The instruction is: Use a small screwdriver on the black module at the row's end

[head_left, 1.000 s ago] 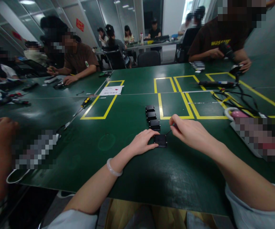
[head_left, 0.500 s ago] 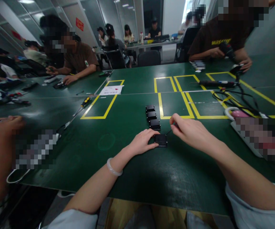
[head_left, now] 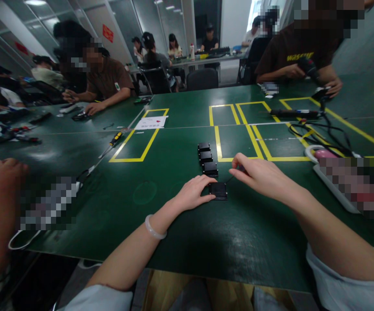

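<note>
Green table was wide, bare in front of the person, with yellow taped boxes beyond, cables at right and a co-worker's hand at far left. Three black modules sat lined up, seemingly finished; the fourth module lay nearest, so that one looked in progress. Left hand rested flat-fingered against its left edge, steadying not gripping; right hand was pinched on a thin black wire just beside it.
</note>
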Demonstrator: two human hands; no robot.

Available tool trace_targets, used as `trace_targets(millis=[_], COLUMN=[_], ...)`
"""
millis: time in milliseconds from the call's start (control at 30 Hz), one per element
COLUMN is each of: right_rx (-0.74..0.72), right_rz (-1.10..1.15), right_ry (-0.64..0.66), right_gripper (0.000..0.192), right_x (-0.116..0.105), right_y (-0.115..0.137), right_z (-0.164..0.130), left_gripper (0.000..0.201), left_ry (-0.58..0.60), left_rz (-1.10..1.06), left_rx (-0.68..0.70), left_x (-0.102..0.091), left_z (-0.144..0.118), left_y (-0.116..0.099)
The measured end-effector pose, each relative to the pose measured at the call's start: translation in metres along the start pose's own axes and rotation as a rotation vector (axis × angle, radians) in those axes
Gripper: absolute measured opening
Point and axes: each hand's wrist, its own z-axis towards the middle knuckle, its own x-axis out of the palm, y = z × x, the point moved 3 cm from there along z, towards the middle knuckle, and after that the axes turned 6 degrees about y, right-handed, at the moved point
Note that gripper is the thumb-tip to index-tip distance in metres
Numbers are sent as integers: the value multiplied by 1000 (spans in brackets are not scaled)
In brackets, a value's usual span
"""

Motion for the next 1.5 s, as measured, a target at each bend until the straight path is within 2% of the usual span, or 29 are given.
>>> trace_targets(millis=[100,333,567,800,1033,1267,1500], right_rx=[24,-54,11,-62,-1,-32,23], right_rz=[-47,-20,-66,-19,-57,-12,-101], right_ry=[3,-20,-5,-19,-12,-13,-22], right_gripper=[24,15,21,16,21,16,23], right_x=[1,2,2,1,0,1,2], right_y=[1,-2,3,2,3,3,6], right_z=[2,-1,1,-2,0,-2,1], left_gripper=[39,39,39,38,38,38,38], left_ry=[2,-4,2,6,3,6,2], left_rz=[6,1,-1,-12,-20,-5,-2], left_rx=[0,0,-8,-7,-9,-3,-7], left_x=[0,1,-1,-1,-2,-1,-2], left_z=[0,1,0,0,0,1,0], left_y=[0,0,-1,-1,-2,-1,-2])
